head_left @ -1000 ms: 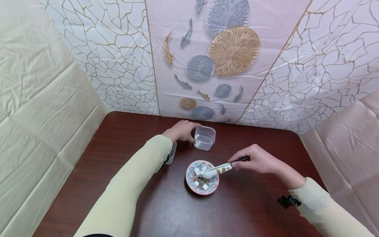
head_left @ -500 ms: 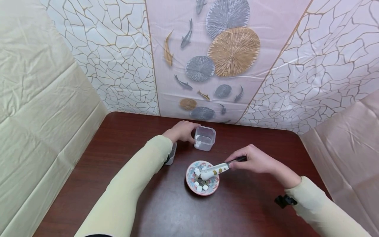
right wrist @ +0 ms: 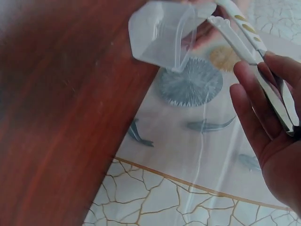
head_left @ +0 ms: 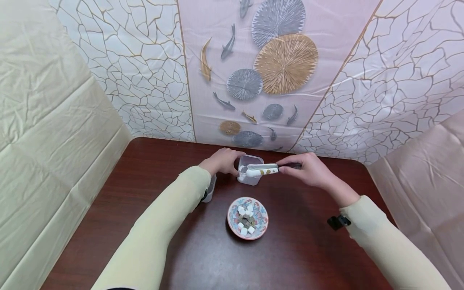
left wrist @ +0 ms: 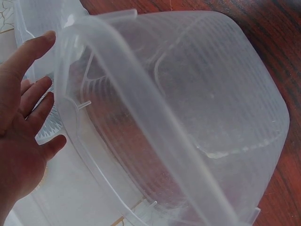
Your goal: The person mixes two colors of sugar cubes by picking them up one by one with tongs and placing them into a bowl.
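Note:
My left hand (head_left: 226,160) grips the left side of a clear plastic container (head_left: 250,180), thumb toward me and fingers at its back corner. A few white cubes (head_left: 241,176) sit in that container. With my right hand (head_left: 308,168) I hold a pair of tongs (head_left: 269,169), white with gold spots and a dark handle. Their tips reach over the container's opening; whatever lies between them is too small to make out. In the right wrist view, fingers and thumb press the arms of the tongs. Nearer me, a patterned plate (head_left: 232,209) bears several white cubes and brownish pieces (head_left: 246,221).
A second clear container (left wrist: 211,84) stands close under my left wrist, partly covered by the forearm in the head view. The dark red-brown table (head_left: 308,249) ends at a patterned cloth backdrop (head_left: 253,108), with pale cloth walls on both sides.
The right hand has carried the tongs from the plate back to over the container. One more white cube lies at the plate's near side than a second ago. The left hand stays put.

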### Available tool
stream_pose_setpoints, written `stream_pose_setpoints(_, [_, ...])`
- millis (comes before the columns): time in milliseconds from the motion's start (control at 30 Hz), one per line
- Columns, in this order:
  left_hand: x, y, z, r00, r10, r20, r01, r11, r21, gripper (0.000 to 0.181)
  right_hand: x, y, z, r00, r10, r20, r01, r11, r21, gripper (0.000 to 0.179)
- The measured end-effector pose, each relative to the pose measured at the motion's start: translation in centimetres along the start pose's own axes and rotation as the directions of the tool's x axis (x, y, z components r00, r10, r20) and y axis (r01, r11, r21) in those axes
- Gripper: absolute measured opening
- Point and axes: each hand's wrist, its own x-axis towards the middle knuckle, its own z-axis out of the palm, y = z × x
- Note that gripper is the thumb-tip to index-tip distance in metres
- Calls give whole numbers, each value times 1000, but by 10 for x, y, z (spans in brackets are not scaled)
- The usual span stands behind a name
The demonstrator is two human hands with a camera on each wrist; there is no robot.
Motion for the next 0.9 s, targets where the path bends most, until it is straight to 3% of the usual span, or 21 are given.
stream_pose_setpoints(333, [0, -1, 0, 1000, -9, 5, 9, 1000, 2, 82, 40, 10, 6, 992, -55, 112, 69, 989, -129, 17])
stream_pose_setpoints(900, [-3, 2, -1, 1000, 1, -15, -1, 1000, 7, 81, 68, 9, 25, 956, -141, 257, 196, 959, -204, 12])
